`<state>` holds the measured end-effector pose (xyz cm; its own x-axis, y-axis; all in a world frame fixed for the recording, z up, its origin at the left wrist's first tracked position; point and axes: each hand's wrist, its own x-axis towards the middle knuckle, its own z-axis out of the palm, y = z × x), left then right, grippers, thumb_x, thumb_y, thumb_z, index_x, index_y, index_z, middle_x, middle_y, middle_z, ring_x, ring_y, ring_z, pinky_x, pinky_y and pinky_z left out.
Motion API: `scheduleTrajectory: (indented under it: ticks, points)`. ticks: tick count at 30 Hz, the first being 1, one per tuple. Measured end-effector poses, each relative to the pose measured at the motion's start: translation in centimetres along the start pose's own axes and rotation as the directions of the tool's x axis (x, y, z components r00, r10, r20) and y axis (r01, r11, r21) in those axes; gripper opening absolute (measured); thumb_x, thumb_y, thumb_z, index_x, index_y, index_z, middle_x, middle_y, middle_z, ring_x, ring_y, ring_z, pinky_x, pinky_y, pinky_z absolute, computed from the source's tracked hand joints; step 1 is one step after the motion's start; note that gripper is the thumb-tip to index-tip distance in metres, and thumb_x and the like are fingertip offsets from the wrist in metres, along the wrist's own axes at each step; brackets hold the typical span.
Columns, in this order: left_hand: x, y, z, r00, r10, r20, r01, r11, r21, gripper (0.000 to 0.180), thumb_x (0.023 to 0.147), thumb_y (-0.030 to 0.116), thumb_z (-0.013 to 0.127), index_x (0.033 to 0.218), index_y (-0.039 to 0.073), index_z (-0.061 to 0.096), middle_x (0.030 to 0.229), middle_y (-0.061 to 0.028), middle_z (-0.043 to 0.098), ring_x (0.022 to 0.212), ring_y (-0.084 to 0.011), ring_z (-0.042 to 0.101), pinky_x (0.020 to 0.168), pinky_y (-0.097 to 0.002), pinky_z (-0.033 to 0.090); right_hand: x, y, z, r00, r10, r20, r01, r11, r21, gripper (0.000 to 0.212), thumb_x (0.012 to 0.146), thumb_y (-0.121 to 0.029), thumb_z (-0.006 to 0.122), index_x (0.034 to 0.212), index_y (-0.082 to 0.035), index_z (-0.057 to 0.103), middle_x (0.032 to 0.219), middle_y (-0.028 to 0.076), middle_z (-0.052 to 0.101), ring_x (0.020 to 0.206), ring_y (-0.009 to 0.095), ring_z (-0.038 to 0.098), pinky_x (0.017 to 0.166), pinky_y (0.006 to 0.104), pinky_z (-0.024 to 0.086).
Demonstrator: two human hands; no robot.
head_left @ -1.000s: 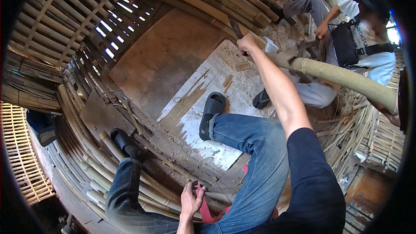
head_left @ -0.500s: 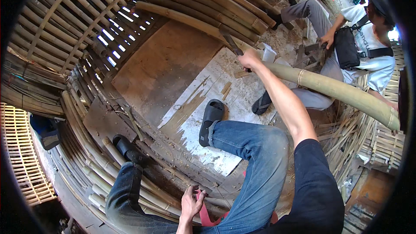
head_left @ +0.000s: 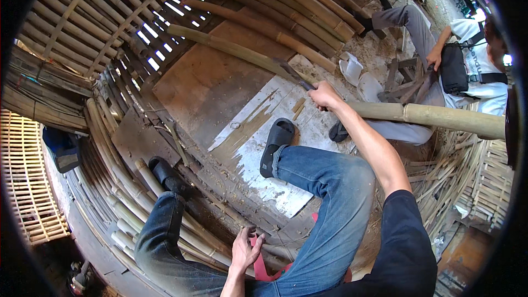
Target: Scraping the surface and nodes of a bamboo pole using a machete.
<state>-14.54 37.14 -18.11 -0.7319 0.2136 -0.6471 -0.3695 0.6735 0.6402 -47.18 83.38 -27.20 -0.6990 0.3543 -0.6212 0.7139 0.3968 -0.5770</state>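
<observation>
My right hand grips a dark-bladed machete, whose blade rests against or just over a long bamboo pole. The pole crosses from the far left to the right edge; my hand and the blade hide part of it. Low in the view, my left hand hovers near my lap, fingers loosely bent and apart, with nothing in it. Beside it is a red strap-like piece, partly hidden by my leg.
Several bamboo poles lie at the back, more along the left. A brown board and a worn white sheet cover the floor. A co-worker sits at right near a white container and split strips.
The pole's left end has swung nearer and its right part has shifted farther away. My right hand and the machete are slightly lower in view. My left hand stays near my lap.
</observation>
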Motion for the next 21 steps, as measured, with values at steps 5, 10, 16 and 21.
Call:
scheduleTrajectory:
  ticks: [5, 10, 16, 21]
  points:
    - [-0.4, 0.4, 0.2, 1.000, 0.000, 0.004, 0.000, 1.000, 0.024, 0.052, 0.098, 0.041, 0.078, 0.128, 0.000, 0.069, 0.117, -0.0211, 0.075, 0.110, -0.0377, 0.074, 0.098, -0.0474, 0.058, -1.2, -2.3, 0.6, 0.994, 0.007, 0.111, 0.024, 0.962, -0.270, 0.025, 0.097, -0.018, 0.067, 0.092, 0.006, 0.071, 0.063, 0.013, 0.066, 0.048, 0.021, 0.063, 0.042, 0.0409, 0.047]
    - [-0.5, 1.5, -1.4, 1.000, 0.014, 0.024, -0.012, 0.998, -0.057, 0.055, 0.098, 0.039, 0.078, 0.133, -0.002, 0.067, 0.120, -0.0231, 0.075, 0.112, -0.0397, 0.073, 0.099, -0.0477, 0.058, -7.2, -4.1, 0.8, 0.966, -0.039, 0.255, 0.136, 0.917, -0.376, 0.031, 0.091, -0.016, 0.068, 0.110, 0.008, 0.076, 0.073, 0.015, 0.072, 0.057, 0.024, 0.067, 0.055, 0.0431, 0.052]
    - [5.0, 3.3, -7.6, 0.939, 0.337, 0.061, -0.342, 0.934, 0.102, 0.062, 0.098, 0.045, 0.076, 0.134, -0.004, 0.063, 0.120, -0.0274, 0.072, 0.108, -0.0432, 0.073, 0.097, -0.0501, 0.059, -14.4, -5.8, -1.4, 0.938, -0.094, 0.333, 0.170, 0.964, -0.204, 0.032, 0.104, -0.018, 0.068, 0.131, -0.001, 0.073, 0.066, 0.004, 0.060, 0.052, 0.012, 0.056, 0.045, 0.0354, 0.043]
    - [18.0, 1.8, -10.5, 0.984, 0.177, 0.011, -0.177, 0.984, 0.029, 0.058, 0.099, 0.040, 0.078, 0.137, -0.002, 0.064, 0.120, -0.0214, 0.078, 0.108, -0.0308, 0.077, 0.093, -0.0409, 0.061, -21.1, -6.1, -1.9, 0.869, 0.012, 0.495, -0.275, 0.843, 0.462, 0.028, 0.108, -0.019, 0.068, 0.132, -0.007, 0.060, 0.094, 0.002, 0.060, 0.060, 0.006, 0.055, 0.045, 0.0220, 0.043]
